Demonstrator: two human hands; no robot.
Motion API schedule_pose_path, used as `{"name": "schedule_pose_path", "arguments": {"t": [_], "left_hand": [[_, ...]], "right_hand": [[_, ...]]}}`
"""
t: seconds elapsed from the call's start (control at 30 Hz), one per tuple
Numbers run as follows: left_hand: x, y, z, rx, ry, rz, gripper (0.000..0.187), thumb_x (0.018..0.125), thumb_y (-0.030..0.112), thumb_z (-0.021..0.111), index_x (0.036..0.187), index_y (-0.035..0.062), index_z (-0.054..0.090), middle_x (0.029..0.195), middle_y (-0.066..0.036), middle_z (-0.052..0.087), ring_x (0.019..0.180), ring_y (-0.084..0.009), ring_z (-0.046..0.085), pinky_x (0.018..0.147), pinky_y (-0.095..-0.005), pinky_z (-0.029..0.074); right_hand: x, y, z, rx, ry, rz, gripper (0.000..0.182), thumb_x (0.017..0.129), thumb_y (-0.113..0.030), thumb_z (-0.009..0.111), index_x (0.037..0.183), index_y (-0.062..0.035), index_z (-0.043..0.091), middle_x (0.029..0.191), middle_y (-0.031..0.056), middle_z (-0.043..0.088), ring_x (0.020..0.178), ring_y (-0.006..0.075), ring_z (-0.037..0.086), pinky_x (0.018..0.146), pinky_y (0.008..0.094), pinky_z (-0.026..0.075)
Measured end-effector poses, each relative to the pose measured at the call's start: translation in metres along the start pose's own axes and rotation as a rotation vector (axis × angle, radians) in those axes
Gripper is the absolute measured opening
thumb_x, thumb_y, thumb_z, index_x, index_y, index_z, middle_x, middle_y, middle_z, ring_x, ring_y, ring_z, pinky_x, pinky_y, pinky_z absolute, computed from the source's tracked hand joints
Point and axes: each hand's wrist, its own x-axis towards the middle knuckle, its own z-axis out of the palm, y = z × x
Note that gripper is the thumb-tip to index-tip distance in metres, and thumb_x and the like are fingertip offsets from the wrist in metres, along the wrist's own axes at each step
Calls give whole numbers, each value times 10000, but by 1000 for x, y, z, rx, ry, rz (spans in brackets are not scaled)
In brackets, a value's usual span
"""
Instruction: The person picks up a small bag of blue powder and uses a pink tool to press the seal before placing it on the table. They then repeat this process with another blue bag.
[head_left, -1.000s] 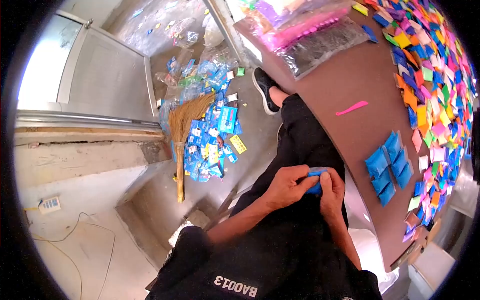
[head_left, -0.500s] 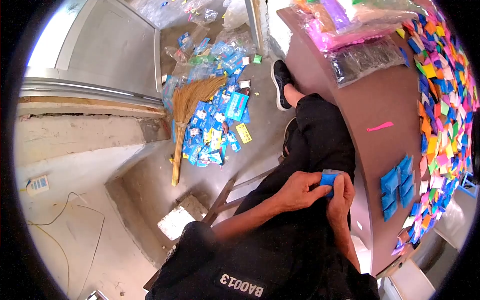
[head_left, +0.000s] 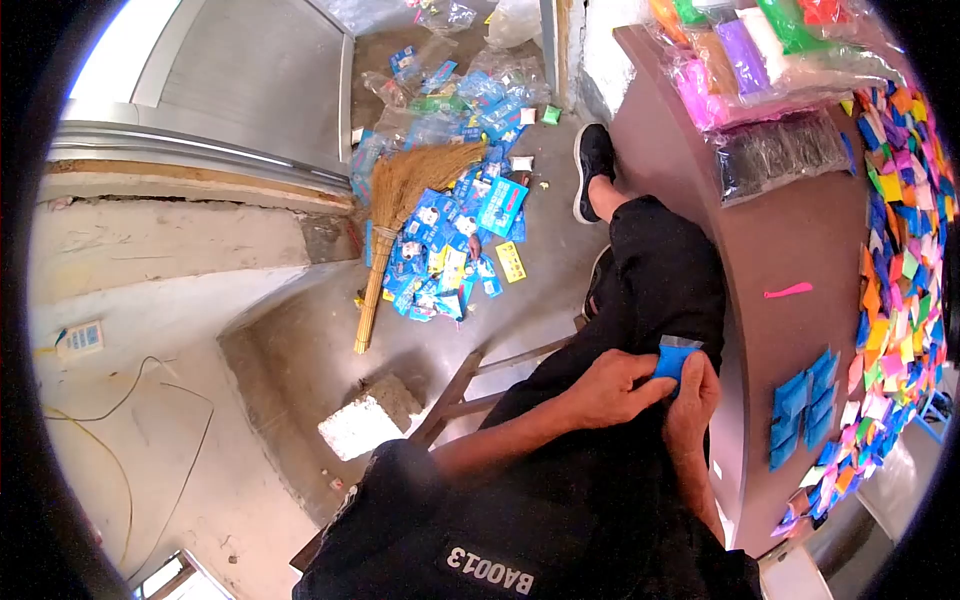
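Both my hands meet above my lap around one small blue packet (head_left: 675, 358) with a clear top edge. My left hand (head_left: 618, 388) pinches its lower left side between thumb and fingers. My right hand (head_left: 692, 400) grips its right side, thumb in front. To the right, on the brown table (head_left: 745, 240), lie several flat blue packets (head_left: 803, 408) in two columns. A pink plastic tool (head_left: 788, 291) rests farther up the table.
Many small coloured packets (head_left: 905, 250) line the table's right edge. Bags of coloured material (head_left: 745, 60) and a dark bag (head_left: 780, 155) lie at the top. On the floor are a broom (head_left: 410, 190), blue packaging (head_left: 430, 240) and a white block (head_left: 365, 425).
The view has shifted, so the floor items and table sit farther right. The blue packet now shows more of its face and clear top between my hands.
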Motion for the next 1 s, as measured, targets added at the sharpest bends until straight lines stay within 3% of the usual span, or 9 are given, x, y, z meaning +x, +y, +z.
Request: {"name": "schedule_pose_path", "arguments": {"t": [0.1,0.17,0.3,0.37,0.53,0.67,0.83,1.0], "left_hand": [[1,6,-4,-30,31,41,254,945,260,701,934,12,642,697,-124,638,602,-177,613,573,-382,483],[3,12,-4,-136,-15,-40,257,951,262,705,912,17,638,685,-77,623,619,-133,581,575,-360,470],[4,6,8,-64,-71,-146,256,960,260,704,905,20,634,699,-15,596,652,-83,530,580,-316,449],[6,10,13,-121,73,-189,357,949,344,717,867,13,615,672,-15,543,644,-78,481,566,-302,420],[12,9,31,-34,59,-99,251,962,195,682,844,-5,588,664,-20,505,643,-66,470,558,-303,411],[13,13,43,97,62,55,251,956,191,687,838,-7,586,666,-29,495,641,-60,464,558,-301,412],[5,20,53,-40,54,-160,272,974,220,689,820,17,592,685,35,504,665,-43,458,566,-264,392],[1,19,63,-23,157,-169,293,983,213,682,790,31,557,702,63,486,668,-40,429,566,-248,368]], "right_hand": [[5,-2,-5,6,-93,19,351,1067,-283,530,789,-69,531,760,-66,458,731,50,392,628,251,332],[6,1,-7,4,-69,31,346,1063,-280,540,788,-69,527,754,-65,457,725,47,391,621,250,334],[1,15,-20,26,-11,36,331,1050,-272,569,793,-67,534,739,-68,448,702,42,385,593,249,338],[-2,15,-25,-31,10,-7,326,1046,-273,579,796,-67,538,735,-71,441,696,41,381,584,248,336],[-9,8,-36,10,-10,-74,328,1040,-287,572,812,-55,531,734,-65,441,706,46,387,585,254,346],[-14,13,-52,29,-40,-30,301,1035,-267,575,838,-39,574,735,-59,478,710,47,414,592,257,368],[-20,10,-54,75,27,-61,286,1020,-256,610,846,-29,619,714,-65,506,700,41,442,591,259,396],[-22,20,-56,133,-6,-28,286,1015,-266,624,861,-25,629,720,-68,522,700,43,459,591,265,413]]}}
